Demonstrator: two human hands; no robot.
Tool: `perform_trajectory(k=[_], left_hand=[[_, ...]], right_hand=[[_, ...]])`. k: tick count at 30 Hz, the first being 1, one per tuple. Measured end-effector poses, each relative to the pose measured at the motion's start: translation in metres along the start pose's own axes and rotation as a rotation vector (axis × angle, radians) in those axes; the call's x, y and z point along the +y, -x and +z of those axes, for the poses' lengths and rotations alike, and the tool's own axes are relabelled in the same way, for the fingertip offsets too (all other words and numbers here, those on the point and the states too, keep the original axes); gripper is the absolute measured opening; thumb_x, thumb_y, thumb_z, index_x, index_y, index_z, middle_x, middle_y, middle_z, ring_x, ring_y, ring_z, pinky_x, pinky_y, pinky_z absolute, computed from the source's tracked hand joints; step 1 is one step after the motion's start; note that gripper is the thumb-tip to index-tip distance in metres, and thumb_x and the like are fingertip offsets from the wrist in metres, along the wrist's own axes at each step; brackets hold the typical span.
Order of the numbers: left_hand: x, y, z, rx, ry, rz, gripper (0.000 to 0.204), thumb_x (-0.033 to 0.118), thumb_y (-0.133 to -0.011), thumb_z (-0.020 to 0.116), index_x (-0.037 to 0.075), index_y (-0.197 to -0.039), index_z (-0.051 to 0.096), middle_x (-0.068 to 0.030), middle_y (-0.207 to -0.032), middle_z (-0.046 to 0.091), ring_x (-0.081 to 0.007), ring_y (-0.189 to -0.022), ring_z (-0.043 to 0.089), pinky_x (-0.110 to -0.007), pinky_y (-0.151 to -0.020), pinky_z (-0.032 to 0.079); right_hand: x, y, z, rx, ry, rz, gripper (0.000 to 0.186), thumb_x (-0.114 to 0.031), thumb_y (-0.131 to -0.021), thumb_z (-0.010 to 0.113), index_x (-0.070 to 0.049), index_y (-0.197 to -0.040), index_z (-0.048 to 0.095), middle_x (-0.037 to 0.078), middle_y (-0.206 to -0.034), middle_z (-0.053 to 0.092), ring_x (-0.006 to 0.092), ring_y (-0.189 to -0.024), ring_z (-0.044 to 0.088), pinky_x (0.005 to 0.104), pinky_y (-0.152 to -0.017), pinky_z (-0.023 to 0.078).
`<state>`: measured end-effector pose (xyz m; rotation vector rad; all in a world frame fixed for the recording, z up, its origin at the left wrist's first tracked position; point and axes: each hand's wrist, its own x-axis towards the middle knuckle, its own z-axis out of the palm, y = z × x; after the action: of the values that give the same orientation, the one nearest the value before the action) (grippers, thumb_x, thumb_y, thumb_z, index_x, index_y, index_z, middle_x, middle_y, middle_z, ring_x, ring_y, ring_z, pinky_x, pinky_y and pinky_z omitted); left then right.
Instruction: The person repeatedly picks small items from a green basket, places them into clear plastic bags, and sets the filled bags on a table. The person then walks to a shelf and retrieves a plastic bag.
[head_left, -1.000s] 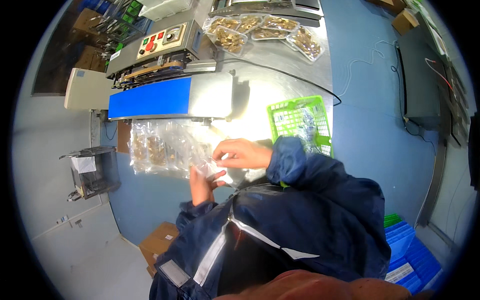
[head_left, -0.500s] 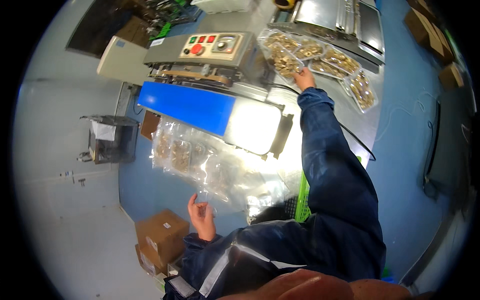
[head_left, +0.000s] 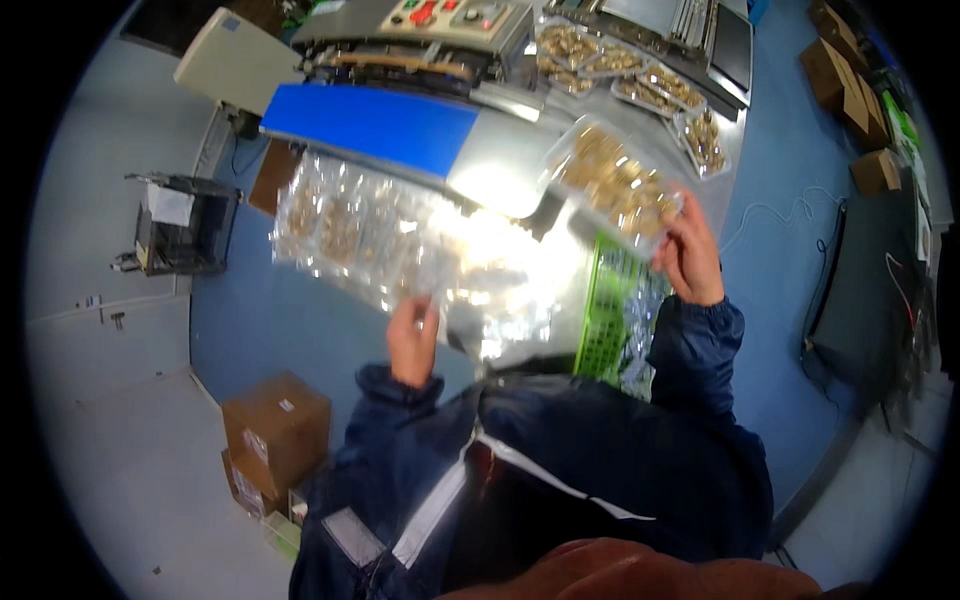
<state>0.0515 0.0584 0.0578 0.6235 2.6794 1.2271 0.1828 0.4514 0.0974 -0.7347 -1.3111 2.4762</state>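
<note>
My right hand (head_left: pixel 690 250) grips one corner of a clear plastic tray (head_left: pixel 612 185) filled with brown and golden food pieces, whose kind I cannot make out. It holds the tray tilted above the steel table. Lower and to the left, my left hand (head_left: pixel 413 340) has its fingers pinched at the near edge of clear plastic bags (head_left: pixel 400 235). Filled trays show through the bags at their left part; glare hides detail at their right. More filled trays (head_left: pixel 612 62) lie grouped at the far right of the table.
A sealing machine (head_left: pixel 430 45) with a blue belt (head_left: pixel 370 125) stands beyond the bags. A green crate (head_left: pixel 600 320) holding shiny packs sits close to my body. Steel equipment (head_left: pixel 690 40) occupies the far right. Cardboard boxes (head_left: pixel 275 425) stand on the blue floor at the left.
My right hand has lifted a tray from the far group and brought it nearer and to the right. My left hand has moved up to the bags, its fingers closing on their edge.
</note>
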Motion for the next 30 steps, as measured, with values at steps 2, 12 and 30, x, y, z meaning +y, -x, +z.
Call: perform_trajectory(k=[2,12,30], left_hand=[[-0.001,-0.005,0.006,-0.01,-0.015,0.056,0.017,0.013,-0.09,0.063,-0.001,-0.099,0.06,-0.0171,-0.085,0.062,-0.0296,-0.075,0.059,-0.036,-0.069,0.048],[-0.001,0.025,0.007,-0.075,0.043,0.241,0.011,0.007,-0.087,0.059,-0.002,-0.094,0.057,-0.0213,-0.088,0.059,-0.0397,-0.083,0.058,-0.043,-0.073,0.046],[-0.025,0.051,0.041,-0.369,-0.342,0.561,0.018,0.011,-0.078,0.059,0.006,-0.094,0.057,-0.017,-0.097,0.06,-0.0354,-0.089,0.057,-0.047,-0.071,0.049]], right_hand=[[0.025,0.058,0.034,-0.147,-0.059,0.178,0.055,-0.01,-0.087,0.056,-0.008,-0.139,0.039,0.011,-0.108,0.065,0.0118,-0.058,0.064,0.0241,-0.044,0.051],[0.158,0.154,0.077,-0.046,-0.41,0.424,0.039,-0.009,-0.093,0.053,-0.003,-0.13,0.045,0.006,-0.09,0.061,0.0159,-0.069,0.063,0.0301,-0.063,0.054],[0.238,0.185,0.13,0.389,0.238,0.003,0.063,-0.007,-0.091,0.06,0.001,-0.142,0.024,0.008,-0.086,0.053,0.0169,-0.067,0.063,0.0276,-0.055,0.052]])
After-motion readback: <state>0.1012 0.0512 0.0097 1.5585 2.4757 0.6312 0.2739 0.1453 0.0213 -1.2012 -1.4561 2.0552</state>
